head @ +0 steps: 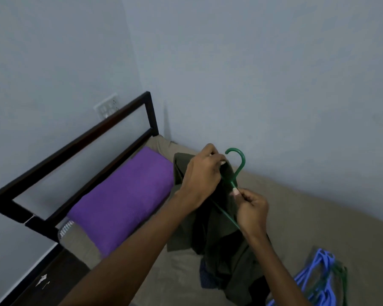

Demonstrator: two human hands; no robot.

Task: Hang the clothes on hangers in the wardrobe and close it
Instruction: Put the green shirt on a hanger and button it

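Note:
A dark olive garment [219, 235] hangs in the air above the bed. My left hand [202, 175] grips its upper edge near the collar. A green plastic hanger [238, 166] pokes its hook out above the cloth, and its lower arm runs down inside the garment. My right hand [252, 208] pinches the hanger at the base of the hook's neck. The wardrobe is out of sight.
A purple pillow [124, 199] lies at the head of the bed, beside the black metal headboard [80, 149]. Blue and green hangers [318, 277] are piled at the lower right on the tan sheet [307, 217]. A dark folded cloth [205, 279] lies under the garment.

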